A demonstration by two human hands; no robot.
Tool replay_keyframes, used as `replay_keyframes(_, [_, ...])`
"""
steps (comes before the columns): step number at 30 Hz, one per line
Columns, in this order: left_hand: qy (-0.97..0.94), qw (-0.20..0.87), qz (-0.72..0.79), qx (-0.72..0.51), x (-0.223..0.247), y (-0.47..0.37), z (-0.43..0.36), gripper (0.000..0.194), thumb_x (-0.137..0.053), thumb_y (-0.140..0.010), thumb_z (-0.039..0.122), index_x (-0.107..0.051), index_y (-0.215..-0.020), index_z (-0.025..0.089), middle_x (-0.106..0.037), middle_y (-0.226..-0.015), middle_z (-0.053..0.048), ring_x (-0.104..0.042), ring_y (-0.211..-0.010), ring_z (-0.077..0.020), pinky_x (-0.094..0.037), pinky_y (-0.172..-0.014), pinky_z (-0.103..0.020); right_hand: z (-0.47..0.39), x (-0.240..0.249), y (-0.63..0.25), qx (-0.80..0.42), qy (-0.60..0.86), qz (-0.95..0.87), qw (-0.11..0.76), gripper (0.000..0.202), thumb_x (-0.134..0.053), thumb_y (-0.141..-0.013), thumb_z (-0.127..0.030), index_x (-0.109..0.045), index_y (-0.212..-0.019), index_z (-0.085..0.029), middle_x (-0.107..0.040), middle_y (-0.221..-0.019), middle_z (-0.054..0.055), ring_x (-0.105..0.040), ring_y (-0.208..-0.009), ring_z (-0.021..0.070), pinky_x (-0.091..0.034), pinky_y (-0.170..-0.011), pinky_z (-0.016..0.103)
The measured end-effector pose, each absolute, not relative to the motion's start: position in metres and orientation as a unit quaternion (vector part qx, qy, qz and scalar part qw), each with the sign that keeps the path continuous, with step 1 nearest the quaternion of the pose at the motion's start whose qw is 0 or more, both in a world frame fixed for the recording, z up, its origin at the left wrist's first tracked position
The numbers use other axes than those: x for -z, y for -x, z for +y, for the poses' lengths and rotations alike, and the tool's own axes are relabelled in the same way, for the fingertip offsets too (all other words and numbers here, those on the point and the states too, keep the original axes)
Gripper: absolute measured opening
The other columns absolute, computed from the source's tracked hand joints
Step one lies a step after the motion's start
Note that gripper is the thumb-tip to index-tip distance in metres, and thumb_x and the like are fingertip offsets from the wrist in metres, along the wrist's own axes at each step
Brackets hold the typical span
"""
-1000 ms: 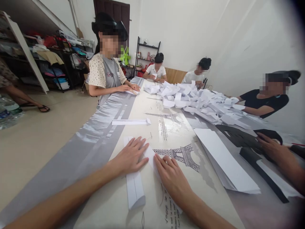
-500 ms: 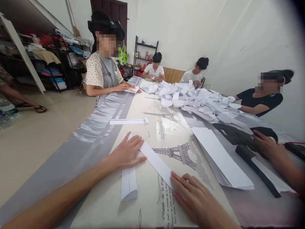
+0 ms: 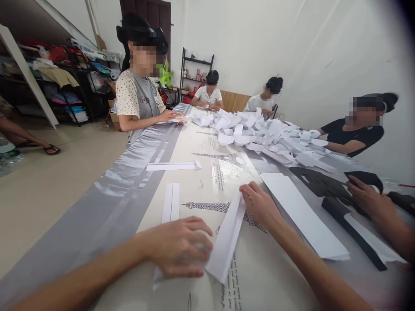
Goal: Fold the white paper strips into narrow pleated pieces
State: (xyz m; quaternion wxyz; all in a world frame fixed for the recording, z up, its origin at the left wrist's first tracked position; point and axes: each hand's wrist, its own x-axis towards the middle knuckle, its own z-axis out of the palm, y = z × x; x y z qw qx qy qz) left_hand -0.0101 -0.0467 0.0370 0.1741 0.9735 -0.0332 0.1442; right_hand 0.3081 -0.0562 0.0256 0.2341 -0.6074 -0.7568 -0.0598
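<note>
A folded white paper strip [image 3: 227, 242] lies slanted on the tablecloth with the tower print. My right hand [image 3: 259, 203] pinches its far end. Beside its near end is my left hand [image 3: 181, 246], fingers apart and slightly blurred, above another folded strip [image 3: 170, 203] that it partly covers. Whether the left fingertips touch the slanted strip is unclear. Farther up the table lies a third folded strip [image 3: 173, 166]. To the right of my right hand rests a stack of long white sheets [image 3: 301, 216].
A big heap of folded white papers [image 3: 259, 134] covers the far right of the table. Black sheets [image 3: 320, 183] lie at the right, near another person's hand [image 3: 372, 198]. Several people sit or stand around the table [image 3: 129, 172]. Shelves [image 3: 71, 82] stand at the left.
The slanted strip has turned to lean the other way. My right hand has moved up to its far end; my left hand has moved nearer, off the strip's far end.
</note>
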Motion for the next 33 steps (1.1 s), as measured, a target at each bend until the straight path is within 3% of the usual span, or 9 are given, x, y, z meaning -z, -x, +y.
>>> replay_keyframes(3, [-0.969,0.207,-0.052,-0.127,-0.038,0.003,-0.062,0.028,-0.062,-0.098,0.037,-0.066,-0.125,0.028,-0.069,-0.133,0.003,-0.051,-0.139,-0.0210,-0.036,-0.123,-0.041,-0.038,-0.022,-0.278,-0.061,0.553,-0.776,0.296,0.027,-0.037,-0.103,-0.021,-0.064,-0.104,-0.021,-0.068,-0.103,0.009,-0.065,-0.084,0.0212,-0.053,-0.075,0.036])
replay_keyframes(6, [-0.959,0.226,-0.023,-0.166,-0.035,0.003,-0.057,0.028,-0.054,-0.103,0.030,-0.064,-0.128,0.026,-0.073,-0.125,0.001,-0.063,-0.125,-0.0167,-0.043,-0.117,-0.036,-0.036,-0.022,-0.255,-0.142,0.515,-0.786,0.311,0.027,-0.039,-0.103,-0.026,-0.066,-0.108,-0.023,-0.072,-0.104,0.006,-0.067,-0.089,0.0201,-0.055,-0.075,0.034])
replay_keyframes(9, [-0.955,0.138,0.085,-0.247,-0.028,0.010,-0.038,0.026,-0.046,-0.104,0.025,-0.069,-0.117,0.021,-0.077,-0.111,-0.005,-0.068,-0.108,-0.0197,-0.052,-0.103,-0.038,-0.046,-0.023,-0.242,-0.277,0.476,-0.767,0.330,0.027,-0.044,-0.103,-0.033,-0.067,-0.112,-0.023,-0.074,-0.105,0.006,-0.067,-0.088,0.0190,-0.057,-0.074,0.032])
replay_keyframes(11, [-0.963,0.053,0.120,-0.234,-0.023,0.015,-0.028,0.028,-0.045,-0.105,0.029,-0.069,-0.118,0.019,-0.073,-0.117,-0.009,-0.067,-0.110,-0.0239,-0.053,-0.099,-0.042,-0.053,-0.022,-0.237,-0.328,0.463,-0.759,0.318,0.024,-0.053,-0.100,-0.036,-0.067,-0.115,-0.024,-0.073,-0.102,0.005,-0.066,-0.085,0.0181,-0.057,-0.077,0.033])
replay_keyframes(18, [-0.976,-0.045,0.154,-0.147,-0.019,0.010,-0.034,0.035,-0.041,-0.108,0.037,-0.064,-0.121,0.015,-0.068,-0.113,-0.011,-0.064,-0.109,-0.0267,-0.049,-0.105,-0.046,-0.073,-0.016,-0.231,-0.287,0.541,-0.736,0.290,0.056,-0.061,-0.087,-0.018,-0.053,-0.142,-0.032,-0.070,-0.114,0.003,-0.061,-0.072,0.0133,-0.059,-0.075,0.035])
replay_keyframes(23, [-0.973,-0.050,0.183,-0.133,-0.021,0.006,-0.038,0.034,-0.043,-0.107,0.039,-0.063,-0.118,0.014,-0.066,-0.105,-0.011,-0.063,-0.104,-0.0266,-0.052,-0.099,-0.044,-0.112,-0.015,-0.237,-0.291,0.583,-0.695,0.305,0.046,-0.063,-0.088,-0.024,-0.061,-0.134,-0.027,-0.071,-0.099,0.003,-0.063,-0.072,0.0173,-0.060,-0.068,0.036])
replay_keyframes(28, [-0.971,-0.013,0.180,-0.156,-0.016,0.009,-0.031,0.036,-0.043,-0.107,0.040,-0.059,-0.127,0.016,-0.066,-0.115,-0.010,-0.061,-0.115,-0.0266,-0.049,-0.104,-0.043,-0.133,-0.006,-0.238,-0.259,0.589,-0.704,0.300,0.049,-0.057,-0.092,-0.020,-0.058,-0.140,-0.026,-0.067,-0.101,0.006,-0.064,-0.078,0.0204,-0.060,-0.067,0.038])
replay_keyframes(31, [-0.971,-0.017,0.181,-0.158,-0.014,0.010,-0.025,0.039,-0.040,-0.108,0.041,-0.056,-0.134,0.016,-0.064,-0.125,-0.011,-0.058,-0.122,-0.0264,-0.044,-0.110,-0.045,-0.133,-0.004,-0.232,-0.195,0.579,-0.737,0.289,0.048,-0.050,-0.096,-0.019,-0.056,-0.143,-0.026,-0.063,-0.124,0.010,-0.065,-0.102,0.0252,-0.061,-0.085,0.046])
replay_keyframes(33, [-0.969,-0.025,0.189,-0.160,-0.014,0.011,-0.021,0.040,-0.042,-0.107,0.042,-0.057,-0.134,0.016,-0.063,-0.127,-0.012,-0.056,-0.124,-0.0272,-0.039,-0.114,-0.048,-0.129,-0.009,-0.227,-0.168,0.558,-0.769,0.263,0.047,-0.051,-0.100,-0.026,-0.053,-0.146,-0.026,-0.053,-0.146,0.011,-0.055,-0.128,0.0303,-0.052,-0.105,0.054])
